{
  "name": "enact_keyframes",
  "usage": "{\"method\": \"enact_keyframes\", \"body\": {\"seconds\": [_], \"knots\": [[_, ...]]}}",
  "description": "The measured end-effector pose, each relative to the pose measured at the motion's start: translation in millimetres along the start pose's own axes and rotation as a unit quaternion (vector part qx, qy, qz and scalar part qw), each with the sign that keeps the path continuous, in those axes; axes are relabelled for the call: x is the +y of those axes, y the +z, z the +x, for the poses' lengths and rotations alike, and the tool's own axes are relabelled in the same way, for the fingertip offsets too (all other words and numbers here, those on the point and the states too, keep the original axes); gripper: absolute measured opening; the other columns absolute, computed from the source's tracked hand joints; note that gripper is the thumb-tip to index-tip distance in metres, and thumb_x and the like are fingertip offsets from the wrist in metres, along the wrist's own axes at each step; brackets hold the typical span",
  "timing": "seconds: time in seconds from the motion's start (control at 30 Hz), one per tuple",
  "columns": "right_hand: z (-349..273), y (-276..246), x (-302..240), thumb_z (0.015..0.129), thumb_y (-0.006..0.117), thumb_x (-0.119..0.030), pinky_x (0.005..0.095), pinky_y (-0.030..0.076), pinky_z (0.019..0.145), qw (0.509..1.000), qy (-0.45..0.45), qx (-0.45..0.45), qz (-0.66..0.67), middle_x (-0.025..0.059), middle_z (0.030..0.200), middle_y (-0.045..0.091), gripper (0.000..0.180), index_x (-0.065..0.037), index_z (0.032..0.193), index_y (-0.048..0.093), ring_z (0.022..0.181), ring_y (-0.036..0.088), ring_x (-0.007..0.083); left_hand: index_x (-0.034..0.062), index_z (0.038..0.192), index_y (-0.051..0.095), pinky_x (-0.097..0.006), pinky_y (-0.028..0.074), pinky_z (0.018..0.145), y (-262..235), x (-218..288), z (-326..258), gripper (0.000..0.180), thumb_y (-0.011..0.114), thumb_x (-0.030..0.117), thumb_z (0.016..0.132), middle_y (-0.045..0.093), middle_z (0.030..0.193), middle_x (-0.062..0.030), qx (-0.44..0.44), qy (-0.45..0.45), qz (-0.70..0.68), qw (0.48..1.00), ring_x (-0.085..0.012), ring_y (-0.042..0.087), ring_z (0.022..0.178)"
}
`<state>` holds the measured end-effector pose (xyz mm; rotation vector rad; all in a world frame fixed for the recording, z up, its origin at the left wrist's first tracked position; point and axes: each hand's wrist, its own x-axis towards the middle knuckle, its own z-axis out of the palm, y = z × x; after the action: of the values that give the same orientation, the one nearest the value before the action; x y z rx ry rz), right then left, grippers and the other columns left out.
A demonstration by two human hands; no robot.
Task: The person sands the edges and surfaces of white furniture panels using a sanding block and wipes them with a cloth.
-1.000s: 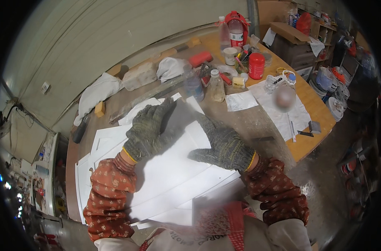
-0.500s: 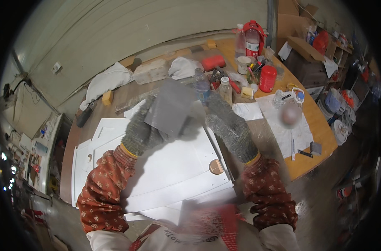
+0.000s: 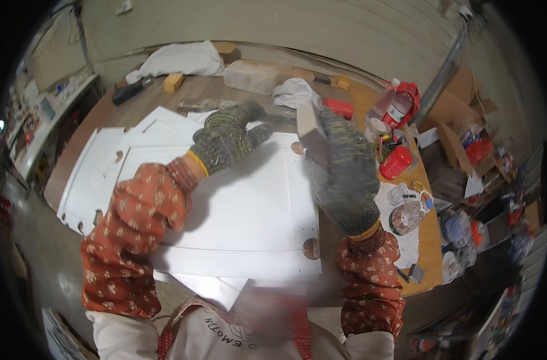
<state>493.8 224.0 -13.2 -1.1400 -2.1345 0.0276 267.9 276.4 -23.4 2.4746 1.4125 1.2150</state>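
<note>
Both my hands wear grey-green knitted gloves with yellow cuff edges. My right hand is closed around a sanding block with a pale edge and a dark grey face, held tilted at the right side of a white panel. My left hand hovers over or rests on the panel's far part; I cannot tell which. Its thumb stands apart from the fingers, and nothing shows in it. Round cut-outs, including a brown-looking hole, mark the panel's right side. More white panels lie under it and to the left.
White cloths, a pale block and a yellow block line the table's far side. On the right are bottles, a red can and a clear round container. Cardboard boxes and tubs stand beyond.
The sanding block has gone from my left hand to my right. My left hand has let go and sits over the panel's far part. The view has turned and shifted.
</note>
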Motion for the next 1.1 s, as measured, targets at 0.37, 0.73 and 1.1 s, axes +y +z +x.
{"method": "enact_keyframes", "body": {"seconds": [0.37, 0.73, 1.1], "knots": [[46, 2, -8, 0.091, 0.056, -0.049, 0.0474, 0.038, 0.106, 0.919, -0.036, -0.342, -0.194, 0.0293, 0.135, 0.046, 0.07, -0.002, 0.141, 0.042, 0.127, 0.045, 0.0435, 0.0098, 0.126, 0.056, -0.048, 0.046, 0.09, 6, -30, -21, 0.05, 0.049, 0.047, 0.094, 0.063, 0.109, -0.0183, -0.157, -0.037, 0.149, 0.976, -0.0365, 0.059, 0.103], [-37, -29, -67, 0.086, 0.062, -0.034, 0.0497, 0.052, 0.066, 0.884, -0.076, -0.294, -0.356, 0.0278, 0.116, 0.051, 0.042, -0.005, 0.115, 0.052, 0.09, 0.058, 0.0379, 0.0119, 0.121, 0.06, -0.048, 0.046, 0.09, 5, -25, -19, 0.047, 0.048, 0.048, 0.093, 0.064, 0.109, -0.0164, -0.148, -0.06, 0.111, 0.981, -0.0347, 0.06, 0.104], [4, 42, -65, 0.086, 0.06, -0.028, 0.0547, 0.046, 0.077, 0.901, 0.053, -0.123, -0.412, 0.0227, 0.105, 0.054, 0.032, -0.006, 0.107, 0.051, 0.097, 0.056, 0.0399, 0.0122, 0.123, 0.059, -0.048, 0.046, 0.093, 11, -28, -8, 0.05, 0.046, 0.049, 0.092, 0.062, 0.121, -0.0173, -0.211, -0.098, 0.092, 0.968, -0.0353, 0.059, 0.11]]}}
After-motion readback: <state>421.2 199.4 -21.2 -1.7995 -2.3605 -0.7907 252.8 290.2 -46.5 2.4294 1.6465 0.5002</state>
